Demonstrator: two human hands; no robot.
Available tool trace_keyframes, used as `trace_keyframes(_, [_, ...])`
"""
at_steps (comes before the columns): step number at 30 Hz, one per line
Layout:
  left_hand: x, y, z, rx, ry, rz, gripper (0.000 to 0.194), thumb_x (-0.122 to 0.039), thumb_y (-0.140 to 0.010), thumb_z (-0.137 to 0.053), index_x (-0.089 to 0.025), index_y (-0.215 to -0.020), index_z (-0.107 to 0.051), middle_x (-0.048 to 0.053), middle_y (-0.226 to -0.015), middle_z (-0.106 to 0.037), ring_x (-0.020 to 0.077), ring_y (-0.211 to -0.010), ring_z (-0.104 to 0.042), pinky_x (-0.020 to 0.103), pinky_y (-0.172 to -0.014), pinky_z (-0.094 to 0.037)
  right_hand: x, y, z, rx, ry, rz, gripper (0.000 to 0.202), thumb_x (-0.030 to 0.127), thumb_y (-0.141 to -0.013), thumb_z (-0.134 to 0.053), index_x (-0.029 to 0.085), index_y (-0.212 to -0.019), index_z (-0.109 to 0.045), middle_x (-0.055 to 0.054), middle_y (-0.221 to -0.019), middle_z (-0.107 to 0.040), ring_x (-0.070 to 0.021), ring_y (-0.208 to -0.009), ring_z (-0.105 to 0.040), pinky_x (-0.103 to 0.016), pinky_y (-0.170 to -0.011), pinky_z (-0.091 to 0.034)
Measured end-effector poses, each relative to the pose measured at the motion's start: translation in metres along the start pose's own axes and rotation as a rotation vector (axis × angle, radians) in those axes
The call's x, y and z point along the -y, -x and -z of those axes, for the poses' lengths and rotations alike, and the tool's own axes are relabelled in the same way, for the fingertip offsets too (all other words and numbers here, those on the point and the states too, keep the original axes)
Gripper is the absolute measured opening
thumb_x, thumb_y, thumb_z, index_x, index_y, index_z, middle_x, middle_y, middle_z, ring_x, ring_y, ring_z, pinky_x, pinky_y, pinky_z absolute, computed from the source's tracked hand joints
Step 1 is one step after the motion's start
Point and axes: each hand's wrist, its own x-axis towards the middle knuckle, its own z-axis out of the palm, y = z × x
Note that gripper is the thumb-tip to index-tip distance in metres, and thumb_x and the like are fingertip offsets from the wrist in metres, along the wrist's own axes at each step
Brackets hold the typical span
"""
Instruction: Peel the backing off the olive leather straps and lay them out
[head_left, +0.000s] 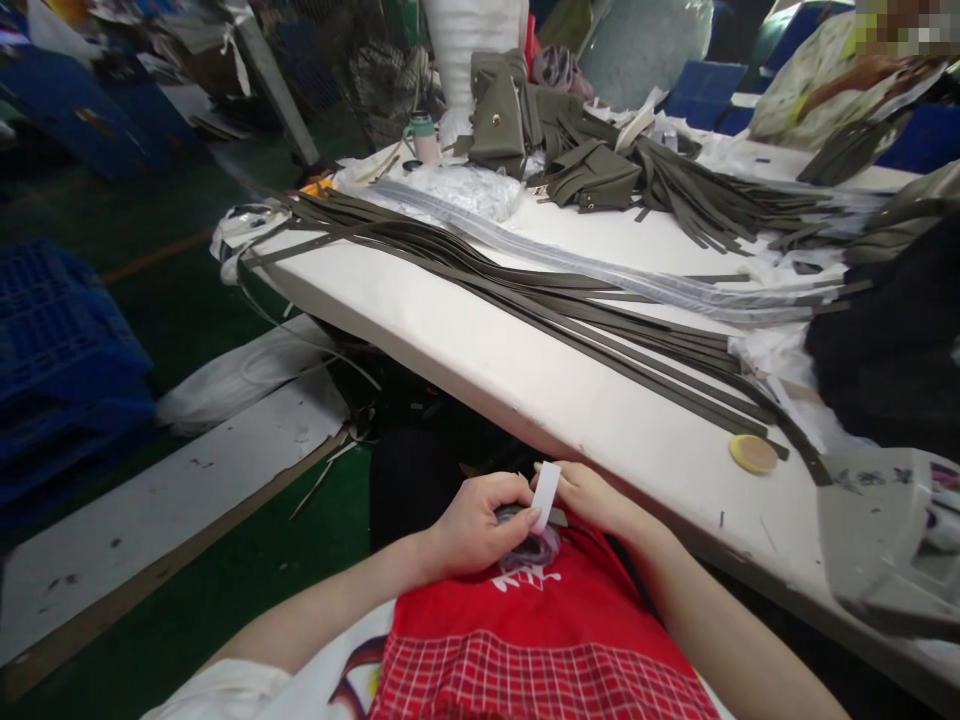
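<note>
Over my lap, my left hand (pixel 480 525) is closed, its thumb pressed to the lower part of a short white strip (pixel 546 495). The strip stands tilted between my two hands. My right hand (pixel 589 495) is just to its right, fingers curled in behind the strip, so what they pinch is hidden. Partly under my left hand, a roll in clear, greyish wrapping (pixel 541 548) rests against my red apron (pixel 600 590). Its kind does not show clearly.
A white table (pixel 450 310) runs across in front, bearing long dark olive straps (pixel 480 265), a clear plastic-wrapped bundle (pixel 585 262), olive bags (pixel 499 120) and a yellow round lid (pixel 752 453). A grey plastic bin (pixel 877 530) stands right. Another person's hands (pixel 855 80) work at upper right.
</note>
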Motion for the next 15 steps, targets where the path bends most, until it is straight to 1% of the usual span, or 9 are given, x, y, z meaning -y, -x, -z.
trace_keyframes(1, [0.001,0.0,0.0,-0.006,-0.001,-0.01,0.022,-0.027,-0.09,-0.055,-0.017,-0.077,-0.069,0.004,-0.081,-0.067,0.0147,-0.076,-0.061,0.025,-0.075,-0.047,-0.002,0.002,-0.003,0.069,-0.102,-0.005,0.054,0.062,-0.091,-0.044,0.016,-0.078,-0.069,-0.005,-0.078,-0.069,-0.02,-0.077,-0.062,-0.032,-0.074,-0.047])
trace_keyframes(2, [0.002,0.001,0.0,-0.014,-0.004,-0.017,0.021,-0.027,-0.09,-0.055,-0.017,-0.078,-0.07,0.005,-0.083,-0.068,0.015,-0.078,-0.062,0.025,-0.077,-0.048,-0.004,0.003,-0.006,0.106,-0.206,-0.009,0.052,0.063,-0.087,-0.051,0.015,-0.079,-0.07,-0.005,-0.078,-0.069,-0.0193,-0.076,-0.061,-0.031,-0.072,-0.047])
trace_keyframes(3, [0.003,0.0,-0.001,-0.028,-0.005,-0.021,0.02,-0.027,-0.09,-0.056,-0.017,-0.079,-0.07,0.005,-0.086,-0.067,0.0154,-0.081,-0.062,0.026,-0.079,-0.048,-0.003,0.005,-0.009,0.11,-0.302,-0.017,0.051,0.064,-0.083,-0.056,0.015,-0.08,-0.069,-0.004,-0.077,-0.068,-0.0179,-0.073,-0.059,-0.03,-0.07,-0.046])
trace_keyframes(4, [0.004,0.0,-0.002,-0.045,-0.004,-0.02,0.02,-0.026,-0.09,-0.057,-0.018,-0.079,-0.071,0.005,-0.089,-0.067,0.0158,-0.084,-0.062,0.026,-0.081,-0.048,-0.002,0.005,-0.011,0.087,-0.377,-0.026,0.05,0.063,-0.081,-0.06,0.014,-0.079,-0.069,-0.003,-0.074,-0.067,-0.0162,-0.069,-0.057,-0.028,-0.067,-0.046])
trace_keyframes(6, [0.006,0.001,-0.003,-0.094,0.003,0.005,0.02,-0.026,-0.089,-0.057,-0.018,-0.078,-0.071,0.006,-0.094,-0.064,0.0162,-0.088,-0.062,0.026,-0.084,-0.048,0.002,0.006,-0.013,0.002,-0.45,-0.025,0.046,0.059,-0.079,-0.064,0.013,-0.079,-0.068,-0.002,-0.071,-0.064,-0.0136,-0.064,-0.054,-0.026,-0.063,-0.043])
trace_keyframes(9, [0.01,0.001,-0.005,-0.192,0.007,0.077,0.022,-0.028,-0.09,-0.056,-0.017,-0.079,-0.071,0.007,-0.099,-0.059,0.0162,-0.091,-0.061,0.026,-0.087,-0.048,0.007,0.008,-0.014,-0.109,-0.391,0.042,0.037,0.051,-0.082,-0.063,0.014,-0.078,-0.068,-0.001,-0.071,-0.063,-0.0137,-0.064,-0.053,-0.026,-0.063,-0.043])
trace_keyframes(11, [0.013,0.0,-0.005,-0.209,0.008,0.128,0.022,-0.028,-0.09,-0.055,-0.017,-0.079,-0.071,0.007,-0.098,-0.06,0.0165,-0.091,-0.061,0.026,-0.087,-0.047,0.008,0.01,-0.013,-0.153,-0.295,0.086,0.034,0.047,-0.084,-0.06,0.015,-0.076,-0.068,-0.002,-0.071,-0.063,-0.0149,-0.066,-0.054,-0.027,-0.064,-0.044])
trace_keyframes(13, [0.014,-0.002,-0.006,-0.175,0.007,0.169,0.023,-0.029,-0.09,-0.055,-0.017,-0.076,-0.069,0.005,-0.089,-0.063,0.0161,-0.085,-0.061,0.026,-0.082,-0.048,0.009,0.013,-0.008,-0.132,-0.225,0.112,0.033,0.045,-0.086,-0.058,0.016,-0.074,-0.068,-0.002,-0.072,-0.064,-0.0161,-0.067,-0.055,-0.028,-0.065,-0.045])
trace_keyframes(15, [0.014,-0.005,-0.007,-0.151,-0.01,0.187,0.025,-0.029,-0.09,-0.055,-0.017,-0.071,-0.067,0.004,-0.08,-0.064,0.0157,-0.078,-0.061,0.025,-0.076,-0.047,0.012,0.017,-0.002,-0.047,-0.199,0.145,0.034,0.043,-0.089,-0.054,0.016,-0.074,-0.068,-0.003,-0.075,-0.066,-0.0178,-0.072,-0.058,-0.029,-0.07,-0.047])
